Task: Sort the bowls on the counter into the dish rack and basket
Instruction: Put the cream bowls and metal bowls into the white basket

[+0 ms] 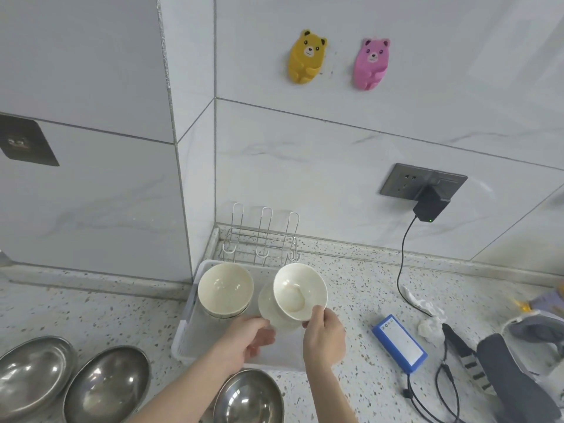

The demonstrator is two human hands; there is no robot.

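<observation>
Here, tilted white bowl [300, 290] mouth toward camera, pinched at rim by right hand [324, 337] above white basket [195, 303], second tilted bowl [274, 309] behind in left hand [247, 340]'s grip, stacked bowls [225, 290] beside, three steel bowls [106, 386] nearer on counter [351, 300].

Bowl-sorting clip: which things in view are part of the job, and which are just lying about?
Job: white bowls in the basket; two white bowls held by left hand and right hand; steel bowls; wire rack.

Lying about: blue battery pack, charger, bear hooks.
</observation>
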